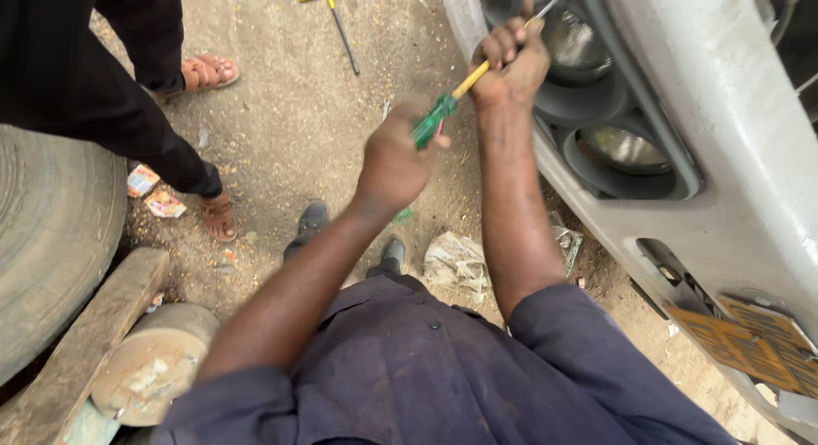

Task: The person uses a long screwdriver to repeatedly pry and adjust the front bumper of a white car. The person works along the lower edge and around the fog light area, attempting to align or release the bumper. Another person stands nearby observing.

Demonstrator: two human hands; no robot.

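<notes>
My left hand [394,159] is clenched tight around the green plastic handle of a long screwdriver [434,119], knuckles up, no gap between the fingers. From that fist the yellow shaft runs toward two o'clock into my right hand [511,63], which is curled around the shaft near its far end, fingers folded over the top. The metal tip goes on past it toward the upper round headlamp [575,44] set in the pale grey vehicle front panel [733,155]. A second round lamp [626,148] sits at four o'clock from my right hand. Behind my hands, at eleven o'clock, a yellow-handled T-shaped tool [334,14] lies on the sandy ground [290,121]. At nine o'clock stands another person's sandalled foot [217,215].
</notes>
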